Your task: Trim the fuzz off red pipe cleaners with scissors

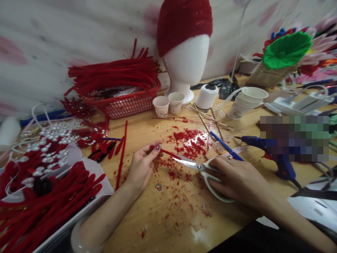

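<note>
Between the thumb and fingers of my left hand (145, 160) is one end of a short red pipe cleaner (170, 153). Its free end points right, toward my other hand. My right hand (233, 174) has its fingers through the pale handles of a pair of scissors (188, 163). The blades lie at the pipe cleaner's free end; whether they touch it I cannot tell. Red fuzz clippings (191, 142) are scattered on the wooden table (158, 218) beneath and behind the scissors.
A red basket (123, 105) of pipe cleaners and a white mannequin head (188, 63) stand at the back. Paper cups (161, 106) and a thread spool (207, 96) are near it. On the right lies a blue glue gun (263, 147); at left, a white box (96, 172) of red pieces.
</note>
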`<state>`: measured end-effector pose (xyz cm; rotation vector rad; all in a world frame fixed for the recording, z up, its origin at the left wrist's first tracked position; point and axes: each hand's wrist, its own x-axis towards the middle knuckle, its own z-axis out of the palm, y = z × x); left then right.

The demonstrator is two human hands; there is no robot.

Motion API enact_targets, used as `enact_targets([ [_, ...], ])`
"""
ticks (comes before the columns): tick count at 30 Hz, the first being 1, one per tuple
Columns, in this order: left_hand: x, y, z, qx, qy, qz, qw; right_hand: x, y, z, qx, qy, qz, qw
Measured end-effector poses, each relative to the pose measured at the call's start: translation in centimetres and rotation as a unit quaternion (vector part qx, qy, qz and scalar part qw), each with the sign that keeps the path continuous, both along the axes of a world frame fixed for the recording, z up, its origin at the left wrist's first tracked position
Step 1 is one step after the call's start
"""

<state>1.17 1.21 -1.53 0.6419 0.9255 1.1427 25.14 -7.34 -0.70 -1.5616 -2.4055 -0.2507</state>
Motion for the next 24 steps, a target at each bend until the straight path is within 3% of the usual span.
enact_targets([
  [24, -0.07, 0.03, 0.54, -0.013, -0.003, -0.007, 1.000, 0.09, -0.06, 0.15, -0.008, 0.018, 0.022, 1.000],
])
